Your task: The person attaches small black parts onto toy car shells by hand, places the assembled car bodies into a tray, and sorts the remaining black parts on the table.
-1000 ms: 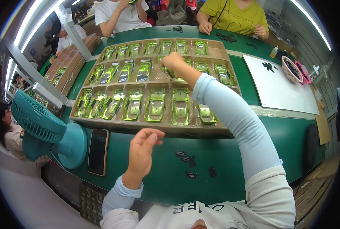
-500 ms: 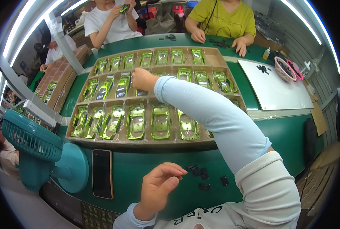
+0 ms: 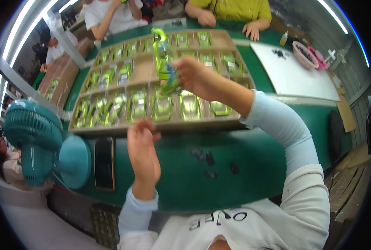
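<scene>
Above tray point(image 3: 110, 130), right hand point(image 3: 194, 77) gripping blurred green car point(image 3: 164, 71)

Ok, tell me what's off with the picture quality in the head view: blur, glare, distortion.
Head view: heavy fisheye bending, so the cardboard tray and the green table curve toward a black rim; the green toy car lifted in the right hand is smeared by motion blur; the left hand is softly blurred; ceiling light strips glare white; the cars in the tray glint.

The person wears a white top with dark letters on the chest — and long, light blue sleeves that cover both arms down to the wrists, leaving the left hand point(image 3: 143, 151) and right hand point(image 3: 192, 76) bare.
</scene>
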Tool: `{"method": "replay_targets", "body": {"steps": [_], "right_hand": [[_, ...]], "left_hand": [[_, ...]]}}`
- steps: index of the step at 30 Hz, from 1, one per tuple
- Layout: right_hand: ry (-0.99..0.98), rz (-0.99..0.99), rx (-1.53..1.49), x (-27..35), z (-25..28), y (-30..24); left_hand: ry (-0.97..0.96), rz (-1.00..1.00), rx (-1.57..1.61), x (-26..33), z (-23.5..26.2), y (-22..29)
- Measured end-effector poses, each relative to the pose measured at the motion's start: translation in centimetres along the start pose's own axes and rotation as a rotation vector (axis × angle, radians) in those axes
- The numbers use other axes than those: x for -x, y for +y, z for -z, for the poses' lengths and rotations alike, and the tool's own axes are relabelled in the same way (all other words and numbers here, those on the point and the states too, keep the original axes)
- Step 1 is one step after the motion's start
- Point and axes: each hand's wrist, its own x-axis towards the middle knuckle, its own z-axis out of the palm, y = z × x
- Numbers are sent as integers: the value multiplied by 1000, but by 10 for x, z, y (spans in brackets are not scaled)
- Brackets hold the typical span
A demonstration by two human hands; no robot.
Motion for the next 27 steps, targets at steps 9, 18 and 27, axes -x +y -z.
{"method": "replay_targets", "body": {"steps": [9, 18, 27], "right_hand": [[-431, -381, -1046, 129, -42, 48], [-198, 279, 1025, 139, 13, 78], [-327, 160, 1047, 143, 24, 80]], "left_hand": [[-612, 198, 619, 5, -46, -11], [-83, 442, 654, -11, -35, 6], [-219, 475, 815, -9, -20, -9]]}}
